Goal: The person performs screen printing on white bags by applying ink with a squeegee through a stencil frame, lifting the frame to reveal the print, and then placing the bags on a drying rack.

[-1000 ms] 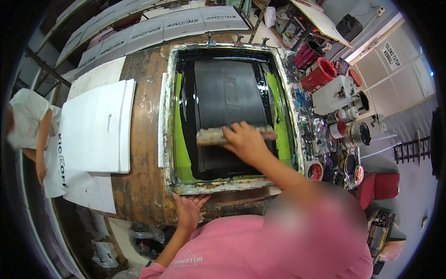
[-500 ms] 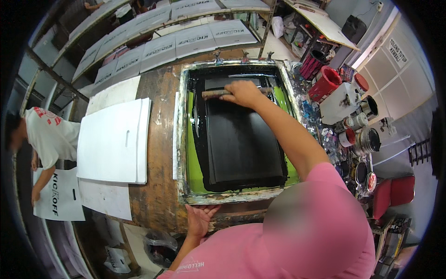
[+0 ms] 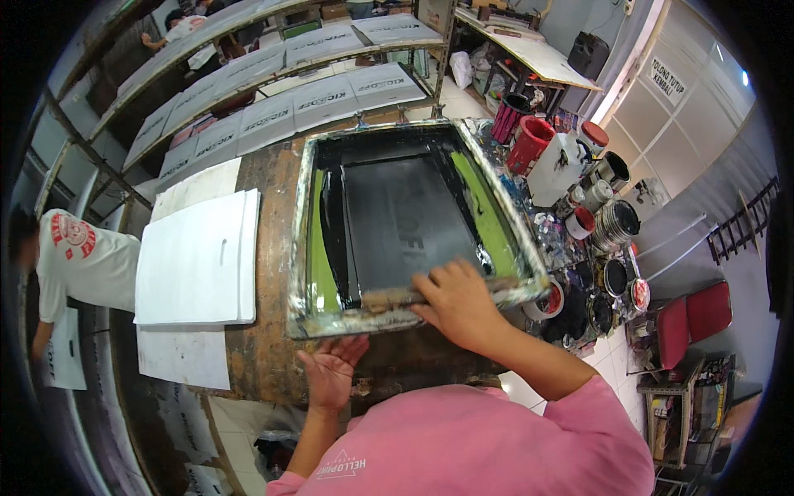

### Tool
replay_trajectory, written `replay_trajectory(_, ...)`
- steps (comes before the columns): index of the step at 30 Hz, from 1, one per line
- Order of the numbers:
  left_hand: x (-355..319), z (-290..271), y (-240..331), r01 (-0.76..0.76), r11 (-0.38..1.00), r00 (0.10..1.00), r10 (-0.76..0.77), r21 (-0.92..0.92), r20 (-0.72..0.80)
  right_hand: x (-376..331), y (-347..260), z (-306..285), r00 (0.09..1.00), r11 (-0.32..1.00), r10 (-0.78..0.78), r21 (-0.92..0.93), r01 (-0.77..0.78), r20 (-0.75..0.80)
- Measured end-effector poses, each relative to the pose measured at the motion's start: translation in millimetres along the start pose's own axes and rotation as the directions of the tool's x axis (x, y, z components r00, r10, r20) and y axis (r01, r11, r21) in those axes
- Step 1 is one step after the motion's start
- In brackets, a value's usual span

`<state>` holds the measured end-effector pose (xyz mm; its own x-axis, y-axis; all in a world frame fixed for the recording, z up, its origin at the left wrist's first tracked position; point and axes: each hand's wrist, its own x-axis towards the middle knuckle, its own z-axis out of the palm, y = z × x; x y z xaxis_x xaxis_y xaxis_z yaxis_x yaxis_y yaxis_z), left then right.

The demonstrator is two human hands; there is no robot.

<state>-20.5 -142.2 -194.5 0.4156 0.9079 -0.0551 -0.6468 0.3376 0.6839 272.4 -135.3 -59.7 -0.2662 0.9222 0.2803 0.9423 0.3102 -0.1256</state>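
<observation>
Wooden-handled squeegee point(image 3: 413, 293) now back at near edge of ink-blackened rectangular printing screen point(image 3: 397, 215); stroke complete. Right hand point(image 3: 459, 302) clamped on squeegee; left hand point(image 3: 331, 372) spread on counter's near edge.

Right hand point(image 3: 453, 299) reaches forward, fingers curled in a grip; left hand point(image 3: 331, 374) lies open, fingers spread.

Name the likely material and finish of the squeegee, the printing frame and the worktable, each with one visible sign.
Squeegee: seemingly wood, bare and ink-smeared; pale brown handle under the right hand.
Printing frame: probably metal, dull; silvery rim beneath paint.
Worktable: looks like worn wood; brown, blotchy surface by the left hand.
</observation>
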Motion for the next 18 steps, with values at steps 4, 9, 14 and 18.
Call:
replay_trajectory(4, 29.1, 47.5, 50.5, -0.206, 0.976, 0.946, 0.216, -0.065, 0.241, 43.3, -3.1, -56.2, 0.952, 0.992, -0.024, -0.126, -0.015, -0.304)
replay_trajectory(9, 82.4, 64.6, 61.5, -0.328, 0.249, 0.932, 0.243, 0.911, 0.269, 108.6, 15.1, -102.7, 0.875, 0.987, -0.097, -0.16, 0.022, -0.474)
replay_trajectory(14, 73.2, 32.4, -7.0, 0.172, -0.581, 0.983, 0.151, 0.796, -0.103, 137.1, 26.7, -123.6, 0.839, 0.987, -0.113, -0.157, 0.033, -0.532)
replay_trajectory(18, 70.4, 6.5, -30.0, 0.182, -0.561, 0.978, 0.19, 0.807, -0.088, 154.6, 32.4, -134.0, 0.838, 0.984, -0.112, -0.178, 0.018, -0.534)
